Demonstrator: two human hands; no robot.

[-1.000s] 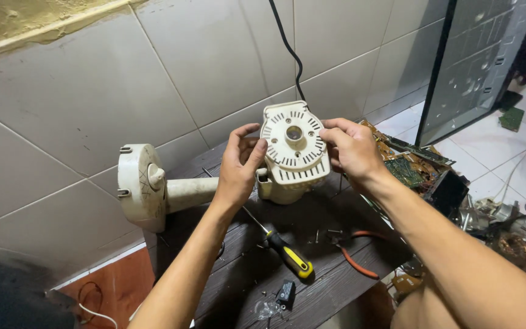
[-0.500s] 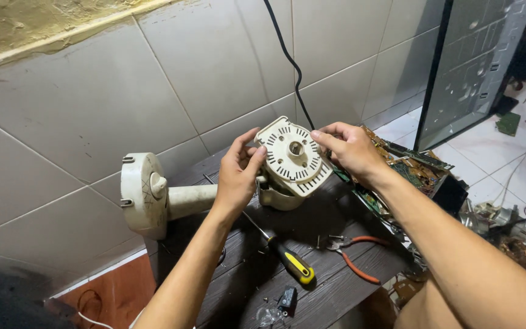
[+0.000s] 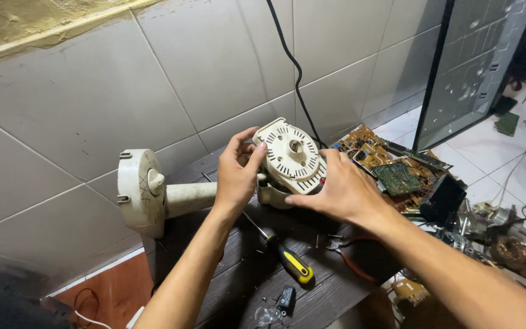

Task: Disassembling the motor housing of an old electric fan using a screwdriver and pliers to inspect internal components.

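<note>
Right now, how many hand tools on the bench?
2: a yellow-handled screwdriver in front of the left hand, and red-handled pliers under the right forearm, partly covered. The clutter on the right may hide more.

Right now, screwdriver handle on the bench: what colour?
Yellow and black, on the screwdriver lying near the left hand; head view shows it.

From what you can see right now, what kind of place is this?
Probably a small home repair spot for electrical appliances. Both hands, left hand and right hand, hold a cream fan motor housing over a dark wooden table; a yellow-handled screwdriver and loose circuit boards lie nearby.
</note>
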